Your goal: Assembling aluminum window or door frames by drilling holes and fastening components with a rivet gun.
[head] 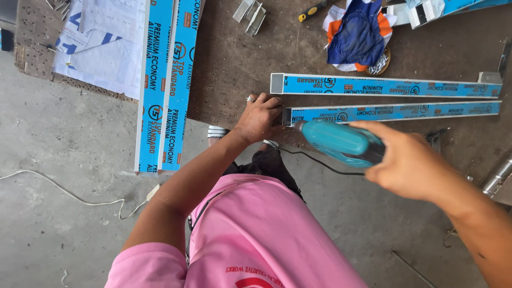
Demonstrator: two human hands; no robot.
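Drill (341, 141) in right hand (410, 165); left hand (260, 117) steadies tube (394, 112).

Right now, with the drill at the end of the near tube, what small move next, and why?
Probably ease the teal drill straight into the near aluminium tube. The left hand already braces that tube's open end against the workbench, and the right hand holds the drill's tip right at that end.

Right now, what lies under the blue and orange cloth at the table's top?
A round coil or reel pokes out beneath the cloth, on the brown table. Most of it is covered.
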